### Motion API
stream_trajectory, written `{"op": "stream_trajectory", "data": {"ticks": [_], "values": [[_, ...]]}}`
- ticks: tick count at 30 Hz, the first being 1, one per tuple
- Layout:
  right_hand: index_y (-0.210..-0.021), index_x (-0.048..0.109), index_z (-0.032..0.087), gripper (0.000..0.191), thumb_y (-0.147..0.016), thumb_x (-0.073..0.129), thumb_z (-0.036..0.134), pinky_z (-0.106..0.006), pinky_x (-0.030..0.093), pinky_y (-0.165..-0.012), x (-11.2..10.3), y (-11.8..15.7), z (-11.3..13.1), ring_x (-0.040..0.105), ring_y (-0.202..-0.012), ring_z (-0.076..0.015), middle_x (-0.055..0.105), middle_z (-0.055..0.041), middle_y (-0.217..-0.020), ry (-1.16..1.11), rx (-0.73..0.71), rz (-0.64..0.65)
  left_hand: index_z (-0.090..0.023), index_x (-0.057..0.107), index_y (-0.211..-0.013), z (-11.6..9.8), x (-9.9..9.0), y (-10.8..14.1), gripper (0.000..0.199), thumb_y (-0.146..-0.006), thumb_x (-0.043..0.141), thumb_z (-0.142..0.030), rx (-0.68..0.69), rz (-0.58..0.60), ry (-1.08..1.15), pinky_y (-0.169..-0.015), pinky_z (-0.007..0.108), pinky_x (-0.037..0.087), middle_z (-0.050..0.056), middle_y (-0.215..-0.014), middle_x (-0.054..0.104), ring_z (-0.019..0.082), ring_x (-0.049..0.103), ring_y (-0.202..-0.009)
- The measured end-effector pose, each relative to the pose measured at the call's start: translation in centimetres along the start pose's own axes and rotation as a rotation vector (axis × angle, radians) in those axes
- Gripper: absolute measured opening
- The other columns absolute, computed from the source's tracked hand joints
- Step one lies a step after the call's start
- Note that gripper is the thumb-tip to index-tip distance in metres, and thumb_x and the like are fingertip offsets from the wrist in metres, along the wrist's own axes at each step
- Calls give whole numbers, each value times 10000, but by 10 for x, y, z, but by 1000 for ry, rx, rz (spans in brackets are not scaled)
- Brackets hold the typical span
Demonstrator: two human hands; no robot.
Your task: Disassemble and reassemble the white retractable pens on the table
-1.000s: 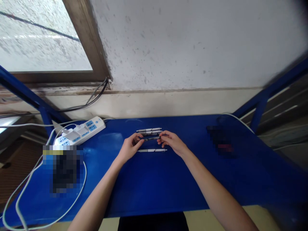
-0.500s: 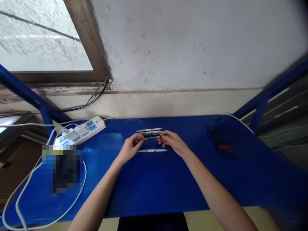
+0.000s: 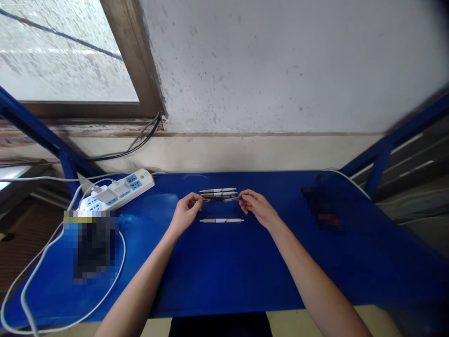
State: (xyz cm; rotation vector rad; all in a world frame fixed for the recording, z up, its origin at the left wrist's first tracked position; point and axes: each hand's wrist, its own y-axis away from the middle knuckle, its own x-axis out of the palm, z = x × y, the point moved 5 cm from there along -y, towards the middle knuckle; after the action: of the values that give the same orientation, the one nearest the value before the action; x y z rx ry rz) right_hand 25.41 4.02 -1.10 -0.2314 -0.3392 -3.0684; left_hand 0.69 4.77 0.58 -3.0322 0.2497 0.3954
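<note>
Slim white-and-grey pen [image 3: 221,220] sits up front on the flat blue table [image 3: 224,267], more slim pens [image 3: 220,191] bunched behind it. Long white power strip [image 3: 125,193]'s off left.

a slim white-and-grey pen with dark markings [image 3: 220,220] lay flat and crosswise, nearest the person. beyond it, similar slim white-and-dark pens [image 3: 224,190] lay close together, roughly parallel. just before these, a slim greyish left part [image 3: 206,201] and a slim greyish right part [image 3: 230,200] were held apart.
</note>
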Motion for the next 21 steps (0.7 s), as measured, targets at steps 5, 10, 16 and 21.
{"op": "stream_trajectory", "data": {"ticks": [5, 10, 16, 21], "values": [[-801, 616, 187, 218, -707, 680, 374, -242, 357, -434, -17, -2, 4, 499, -506, -119, 563, 11, -594, -11, -20, -114, -171, 616, -878, 3, -7, -2, 220, -820, 543, -369, -12, -83, -29, -510, 213, 367, -21, -600, 568, 116, 508, -533], [-791, 613, 188, 223, -690, 683, 375, -255, 368, -450, -20, -4, 3, 507, -511, -126, 559, 9, -595, -40, -22, -141, -172, 634, -878, -1, -6, 0, 229, -816, 551, -375, -8, -76, -66, -488, 210, 331, -27, -568, 553, 110, 475, -506], [-806, 616, 182, 230, -695, 684, 371, -258, 377, -466, -14, -4, 0, 526, -530, -131, 574, 1, -614, -40, -17, -116, -171, 643, -898, -3, -5, 1, 237, -828, 554, -380, 17, -69, -57, -489, 215, 319, -26, -572, 546, 110, 453, -503], [-807, 619, 183, 224, -692, 691, 361, -256, 386, -469, -16, -5, -2, 531, -527, -128, 575, 5, -611, -63, -10, -115, -170, 652, -890, -1, -5, 0, 235, -826, 558, -376, 39, -81, -83, -511, 225, 341, -15, -594, 564, 126, 494, -540]]}}
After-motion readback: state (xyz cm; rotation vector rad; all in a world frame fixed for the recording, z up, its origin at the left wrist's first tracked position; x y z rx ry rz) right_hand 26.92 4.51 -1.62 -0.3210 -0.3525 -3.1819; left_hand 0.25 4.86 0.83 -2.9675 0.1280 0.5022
